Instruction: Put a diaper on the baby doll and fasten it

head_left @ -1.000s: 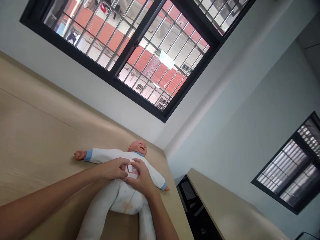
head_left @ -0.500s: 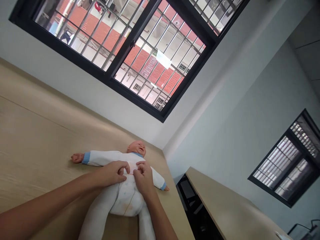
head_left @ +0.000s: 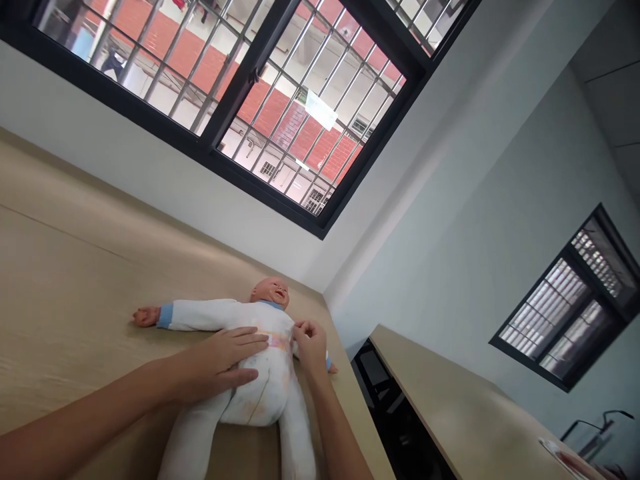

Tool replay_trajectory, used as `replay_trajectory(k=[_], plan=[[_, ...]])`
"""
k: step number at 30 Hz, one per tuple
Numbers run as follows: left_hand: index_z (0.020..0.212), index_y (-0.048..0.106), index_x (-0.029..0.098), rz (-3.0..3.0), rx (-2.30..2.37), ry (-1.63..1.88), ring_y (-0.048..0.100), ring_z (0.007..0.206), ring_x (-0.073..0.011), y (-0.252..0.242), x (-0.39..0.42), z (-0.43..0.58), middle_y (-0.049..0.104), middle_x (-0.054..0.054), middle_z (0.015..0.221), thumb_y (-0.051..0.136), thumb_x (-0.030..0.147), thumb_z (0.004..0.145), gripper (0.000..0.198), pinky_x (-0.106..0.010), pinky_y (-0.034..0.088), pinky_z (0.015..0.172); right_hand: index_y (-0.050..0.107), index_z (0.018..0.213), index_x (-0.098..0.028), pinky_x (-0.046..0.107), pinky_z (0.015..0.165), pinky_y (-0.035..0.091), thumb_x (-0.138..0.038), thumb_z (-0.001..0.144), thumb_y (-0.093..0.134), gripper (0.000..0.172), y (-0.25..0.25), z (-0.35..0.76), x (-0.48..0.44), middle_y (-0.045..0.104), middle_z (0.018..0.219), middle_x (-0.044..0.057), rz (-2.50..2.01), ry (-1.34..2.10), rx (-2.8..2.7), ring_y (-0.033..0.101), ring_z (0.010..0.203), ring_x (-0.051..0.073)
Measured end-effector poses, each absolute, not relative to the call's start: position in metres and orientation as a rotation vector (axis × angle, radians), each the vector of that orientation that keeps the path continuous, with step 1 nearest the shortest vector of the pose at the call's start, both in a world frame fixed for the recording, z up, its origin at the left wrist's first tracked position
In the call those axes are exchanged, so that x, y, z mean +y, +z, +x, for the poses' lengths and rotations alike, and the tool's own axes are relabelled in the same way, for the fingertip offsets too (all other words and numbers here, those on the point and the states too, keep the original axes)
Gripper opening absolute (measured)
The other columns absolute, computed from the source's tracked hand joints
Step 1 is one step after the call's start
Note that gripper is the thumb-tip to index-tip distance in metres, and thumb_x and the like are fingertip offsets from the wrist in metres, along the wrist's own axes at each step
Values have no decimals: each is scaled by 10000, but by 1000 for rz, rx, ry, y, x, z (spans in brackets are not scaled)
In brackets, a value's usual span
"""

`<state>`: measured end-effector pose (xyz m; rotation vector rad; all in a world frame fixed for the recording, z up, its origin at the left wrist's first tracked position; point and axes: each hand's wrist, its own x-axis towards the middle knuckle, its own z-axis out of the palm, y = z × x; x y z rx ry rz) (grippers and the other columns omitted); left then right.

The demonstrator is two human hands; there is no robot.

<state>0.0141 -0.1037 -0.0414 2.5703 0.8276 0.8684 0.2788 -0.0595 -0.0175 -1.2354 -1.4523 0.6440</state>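
Observation:
A baby doll (head_left: 273, 317) in a white suit with blue collar and cuffs lies on its back, arms spread. Round its middle is a white diaper (head_left: 260, 393) with a pink and orange waist band (head_left: 277, 341). My left hand (head_left: 227, 357) rests flat on the front of the diaper, fingers stretched across the belly. At the doll's other side, by the edge of the waist band, my right hand (head_left: 311, 343) is closed in a pinch. Whatever sits between those fingertips is hidden.
The doll lies on a wooden tabletop (head_left: 75, 280) that meets the wall below a barred window (head_left: 280, 120). To the right, past the table edge, stands a second wooden surface (head_left: 450, 400) with a dark gap (head_left: 395, 413) beside it.
My right hand has moved right, from the middle of the waist to the doll's side. My left hand has gone from pinching to lying flat. The colored waist band now shows more.

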Motion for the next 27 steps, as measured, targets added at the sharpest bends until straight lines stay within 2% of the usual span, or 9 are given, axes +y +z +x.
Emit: replay_trajectory(k=[2, 4, 7, 11, 14, 17, 19, 22, 27], plan=[[1572, 578, 293, 2573, 837, 862, 410, 1564, -376, -42, -103, 15, 539, -61, 1646, 540, 527, 1062, 563, -549, 357, 1290, 458, 599, -243, 278, 612, 455, -368, 708, 698, 292, -12, 297, -61, 620, 659, 9, -1302, 759, -1452, 573, 668, 171], [1519, 629, 307, 2582, 820, 920, 478, 1519, -345, -41, -103, 17, 597, -61, 1599, 552, 494, 1059, 502, -511, 366, 1289, 497, 617, -234, 263, 531, 396, -457, 721, 734, 342, -11, 309, -65, 609, 599, 8, -1346, 908, -1494, 551, 575, 157], [1466, 664, 304, 2568, 806, 1019, 563, 1433, -325, -39, -104, 21, 657, -70, 1535, 594, 434, 1029, 461, -477, 404, 1257, 558, 625, -202, 246, 505, 350, -533, 699, 808, 421, -17, 312, -69, 627, 585, 17, -1361, 1108, -1582, 528, 520, 128], [1452, 654, 326, 2541, 814, 1053, 601, 1381, -310, -39, -103, 21, 689, -54, 1486, 629, 377, 979, 476, -439, 418, 1228, 570, 657, -195, 235, 509, 330, -588, 700, 860, 490, -30, 302, -69, 572, 555, -41, -1290, 1210, -1615, 442, 479, 81], [1370, 686, 346, 2501, 866, 1060, 606, 1351, -287, -40, -99, 18, 702, -33, 1452, 636, 360, 948, 425, -385, 445, 1179, 565, 677, -203, 238, 497, 327, -626, 709, 857, 515, -37, 295, -67, 564, 549, -53, -1301, 1198, -1615, 431, 467, 83], [1309, 699, 281, 2426, 972, 1060, 585, 1344, -303, -37, -93, 11, 673, -77, 1445, 654, 402, 920, 410, -393, 447, 1151, 546, 672, -214, 245, 480, 319, -652, 736, 830, 526, -39, 290, -67, 552, 529, -59, -1328, 1177, -1660, 428, 448, 90], [1234, 707, 244, 2381, 1066, 1035, 621, 1231, -308, -32, -91, 4, 678, -98, 1346, 692, 471, 879, 422, -396, 483, 1065, 522, 658, -225, 253, 462, 298, -658, 763, 800, 525, -40, 286, -69, 532, 503, -64, -1331, 1147, -1697, 407, 427, 93], [1067, 693, 228, 2332, 1201, 968, 633, 992, -272, -24, -92, -6, 656, -65, 1133, 754, 581, 790, 453, -354, 500, 880, 472, 615, -240, 270, 449, 241, -654, 818, 726, 526, -42, 279, -71, 472, 455, -73, -1313, 1045, -1729, 344, 402, 94], [1148, 628, 256, 2244, 1276, 751, 610, 908, -254, -29, -94, -13, 602, -32, 1064, 819, 530, 656, 595, -315, 460, 771, 384, 534, -248, 284, 511, 209, -617, 843, 653, 551, -47, 268, -73, 335, 480, -72, -1239, 802, -1711, 270, 501, 96]])
